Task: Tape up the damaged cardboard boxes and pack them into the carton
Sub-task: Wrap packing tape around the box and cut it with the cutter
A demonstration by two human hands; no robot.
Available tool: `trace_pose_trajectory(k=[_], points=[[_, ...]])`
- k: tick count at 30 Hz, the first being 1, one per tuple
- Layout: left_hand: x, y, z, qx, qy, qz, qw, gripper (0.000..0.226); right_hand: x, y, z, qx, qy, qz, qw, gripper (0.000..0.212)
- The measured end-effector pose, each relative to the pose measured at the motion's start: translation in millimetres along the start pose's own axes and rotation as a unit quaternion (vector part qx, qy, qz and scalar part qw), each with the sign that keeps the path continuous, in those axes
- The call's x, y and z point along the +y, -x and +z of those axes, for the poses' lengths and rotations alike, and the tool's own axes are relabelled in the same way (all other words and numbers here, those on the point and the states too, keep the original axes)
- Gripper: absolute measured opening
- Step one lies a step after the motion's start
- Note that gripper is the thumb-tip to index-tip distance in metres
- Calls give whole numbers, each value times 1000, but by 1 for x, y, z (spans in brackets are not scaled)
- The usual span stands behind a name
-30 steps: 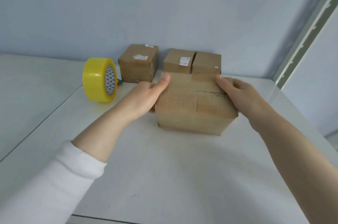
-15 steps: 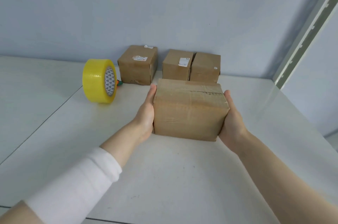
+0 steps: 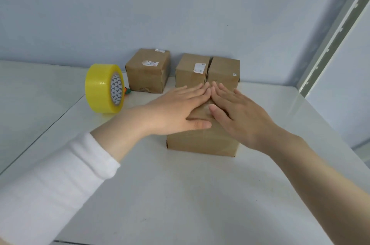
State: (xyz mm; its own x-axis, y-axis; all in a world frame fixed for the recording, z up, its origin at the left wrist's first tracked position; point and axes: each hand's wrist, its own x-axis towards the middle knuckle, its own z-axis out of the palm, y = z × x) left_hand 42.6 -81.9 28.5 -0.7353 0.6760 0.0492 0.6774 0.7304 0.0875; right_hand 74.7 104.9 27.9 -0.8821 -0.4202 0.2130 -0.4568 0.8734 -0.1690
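Fingers (image 3: 192, 92): straight, flat, nothing gripped. Left hand (image 3: 176, 110) and right hand (image 3: 240, 112) pressed palm-down on top of front box (image 3: 202, 142), fingertips meeting at centre.

Risks (judged), largest item first:
- Table (image 3: 180, 194): smooth surface. Avoid uneven push; risk of front box sliding back.
- Front box: keep pressure light. Excess load likely to cave top flaps and reopen seam.
- Rear boxes, 3 pcs: left (image 3: 147, 70), mid (image 3: 191, 70), right (image 3: 223, 70). Mid and right just behind fingertips; easily knocked if hands pushed fwd.
- Tape roll (image 3: 104, 88): standing on edge, left of hands, apart from front box. Liable to roll if bumped by left forearm.
- Carton: not in view.

Appearance, front box: brown cardboard, approx. mid-table, nearest the person. Faint glossy band on front face, prob. tape. Top mostly hidden under hands; seam condition not readable.
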Motion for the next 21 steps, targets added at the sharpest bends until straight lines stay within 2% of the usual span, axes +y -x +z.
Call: trace_pose_trajectory(k=[2, 4, 6, 7, 9, 10, 12, 14, 15, 17, 18, 19, 21], points=[[-1, 1, -3, -1, 7, 1, 1000, 102, 2, -1, -7, -31, -27, -9, 999, 58], [-5, 8, -8, 26, 99, 8, 995, 95, 9, 5, -16, -38, -160, -16, 986, 61], [-16, 25, -5, 95, 237, 3, 967, 92, 20, 21, -19, 4, -324, -9, 946, 71], [-21, 35, 1, 123, 273, -3, 954, 94, 23, 30, -16, 16, -369, -8, 929, 75], [-23, 48, 15, 126, 317, -36, 939, 94, 25, 41, -4, 15, -423, 5, 906, 77], [-20, 50, 21, 129, 352, -60, 925, 91, 24, 42, 2, 30, -445, 24, 895, 75], [-14, 49, 28, 181, 422, -105, 882, 78, 22, 37, 2, 84, -489, 70, 865, 63], [-9, 47, 25, 221, 462, -154, 845, 58, 18, 28, -6, 102, -509, 126, 845, 34], [-5, 46, 23, 211, 461, -181, 843, 55, 18, 25, -8, 85, -506, 157, 844, 26], [2, 47, 26, 138, 441, -237, 855, 65, 22, 22, 0, 33, -502, 234, 832, 39], [5, 47, 30, 100, 445, -258, 852, 73, 24, 23, 7, 15, -514, 269, 814, 49], [8, 48, 34, 81, 468, -275, 836, 81, 23, 26, 12, 11, -545, 286, 788, 60], [18, 49, 42, 100, 566, -286, 766, 86, 20, 33, 27, 37, -622, 272, 734, 70]])
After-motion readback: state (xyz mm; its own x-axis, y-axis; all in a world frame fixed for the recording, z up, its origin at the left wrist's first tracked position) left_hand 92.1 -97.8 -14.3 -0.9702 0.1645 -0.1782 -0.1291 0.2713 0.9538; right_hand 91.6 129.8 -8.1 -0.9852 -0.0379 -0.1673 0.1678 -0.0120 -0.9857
